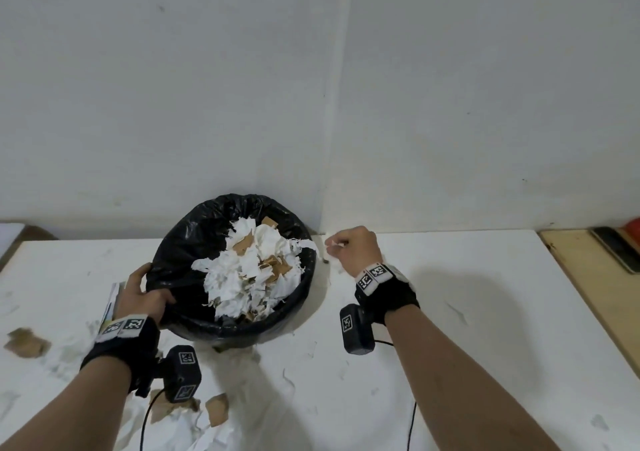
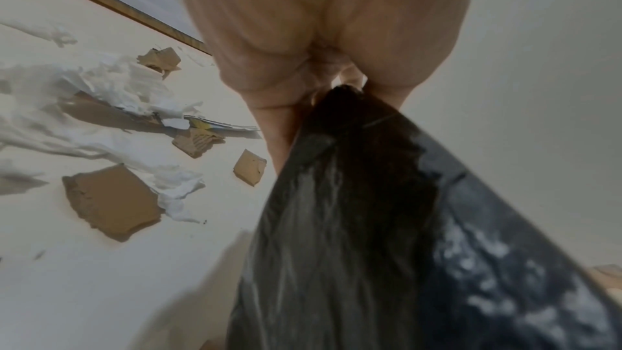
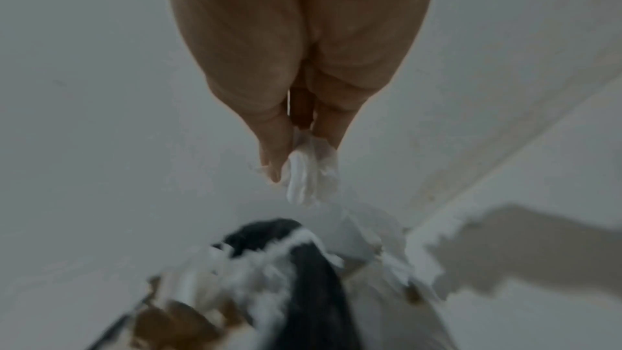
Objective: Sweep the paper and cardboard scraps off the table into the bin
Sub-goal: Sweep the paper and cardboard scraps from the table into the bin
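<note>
— Two cardboard scraps [image 1: 216,410] lie nearest, at the worktop's [image 1: 467,312] front edge among torn white paper [image 1: 204,440], yes?

— Yes, and another brown piece [image 1: 26,343] sits off to the left, with more white shreds around it.

— What is the left hand [image 1: 147,298] doing?

— It grips the near-left rim of the bin [image 1: 180,242], fingers curled over the black liner, thumb on the outside. A printed sheet [image 1: 112,303] lies just beside that hand on the worktop.

— Where does the bin stand?

— On the worktop, back against the wall [image 1: 311,87]. Inside, white paper and cardboard bits [image 1: 256,270] are heaped high.

— The right hand [image 1: 353,249]?

— Just right of the bin's rim, fingers closed around a small white paper scrap [image 1: 331,242], pinched between thumb and fingertips in the right wrist view.
</note>
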Motion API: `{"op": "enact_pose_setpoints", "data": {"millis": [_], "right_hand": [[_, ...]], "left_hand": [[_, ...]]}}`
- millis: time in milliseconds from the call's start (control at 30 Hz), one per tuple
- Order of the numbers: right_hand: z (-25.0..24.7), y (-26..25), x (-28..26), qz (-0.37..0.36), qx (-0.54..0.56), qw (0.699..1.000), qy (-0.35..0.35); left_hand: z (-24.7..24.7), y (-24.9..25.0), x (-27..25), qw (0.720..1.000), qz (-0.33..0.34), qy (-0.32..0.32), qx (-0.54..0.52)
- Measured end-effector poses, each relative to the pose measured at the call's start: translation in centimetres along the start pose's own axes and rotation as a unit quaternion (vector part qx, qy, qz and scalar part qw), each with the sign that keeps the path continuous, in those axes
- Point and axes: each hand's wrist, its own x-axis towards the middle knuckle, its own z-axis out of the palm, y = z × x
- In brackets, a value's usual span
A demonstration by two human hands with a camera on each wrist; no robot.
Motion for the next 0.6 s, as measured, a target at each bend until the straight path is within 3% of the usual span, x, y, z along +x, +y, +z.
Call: {"op": "enact_pose_setpoints", "data": {"millis": [133,300,433,500,600], "right_hand": [[-0.8,-5.8,-0.8,-0.057,0.051,0.997,0.014],[1.5,-8.5,-1.6,-0.075,0.072,0.991,-0.086],[0.3,-5.7,0.5,-0.027,0.121,0.992,0.001],[-0.6,-2.2,2.3,0.025,0.086,0.995,0.036],[-0.6,3.9,4.8,0.098,-0.024,0.994,-0.03]], "left_hand": [[-0.5,1.0,-1.1,1.0,0.018,-0.012,0.023],[0.6,1.6,-1.4,0.999,0.026,-0.024,0.026],[1.3,1.4,-0.3,1.0,0.014,-0.018,0.007],[1.5,1.1,0.6,1.0,0.009,-0.014,-0.01],[1.6,0.6,2.3,1.0,0.005,-0.002,-0.023]]}}
